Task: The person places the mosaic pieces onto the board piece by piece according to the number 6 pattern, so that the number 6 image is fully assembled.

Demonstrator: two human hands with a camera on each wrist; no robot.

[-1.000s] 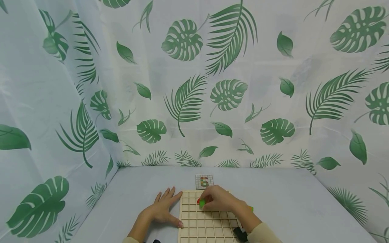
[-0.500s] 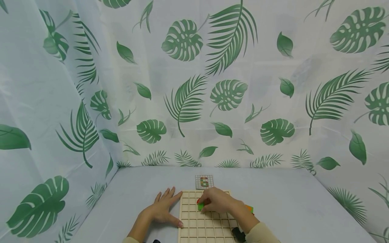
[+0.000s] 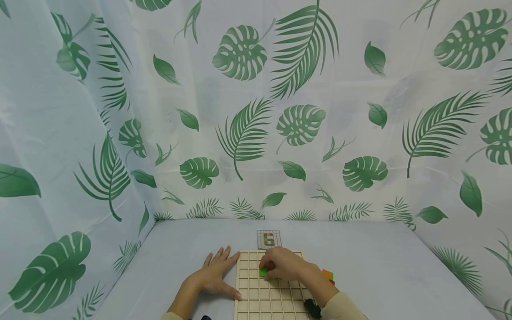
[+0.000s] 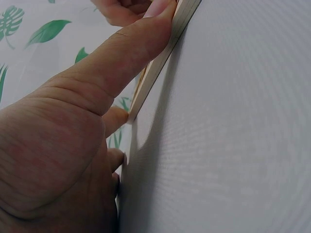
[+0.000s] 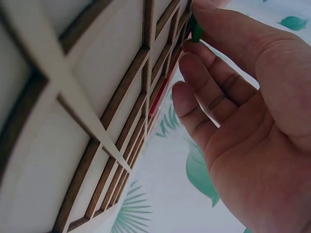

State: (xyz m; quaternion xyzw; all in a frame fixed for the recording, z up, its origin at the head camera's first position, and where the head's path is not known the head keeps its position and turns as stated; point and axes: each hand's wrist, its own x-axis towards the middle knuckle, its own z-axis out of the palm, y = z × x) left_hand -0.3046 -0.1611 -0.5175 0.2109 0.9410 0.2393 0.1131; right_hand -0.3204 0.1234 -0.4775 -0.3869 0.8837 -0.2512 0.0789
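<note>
A pale wooden grid board (image 3: 256, 294) lies on the table in the head view. My left hand (image 3: 216, 274) is spread flat at its left side, and the thumb (image 4: 141, 53) rests on the board's edge in the left wrist view. Over the upper cells, my right hand (image 3: 286, 264) pinches a small green tile (image 3: 263, 272) between thumb and finger. The right wrist view has that green tile (image 5: 195, 30) partly covered by the fingertips, low against the grid. Red pieces (image 5: 158, 99) show in cells beyond it; their shape is mostly hidden.
Just behind the board lies a small gridded card (image 3: 269, 239) with a coloured pattern. Beside the right forearm are an orange tile (image 3: 327, 274) and a red tile (image 3: 332, 282), partly hidden. A leaf-printed cloth (image 3: 300, 124) hangs behind the table.
My right hand has lowered the green tile toward a cell and shifted slightly left. More of the loose tiles now shows past the right forearm. The left hand stays put.
</note>
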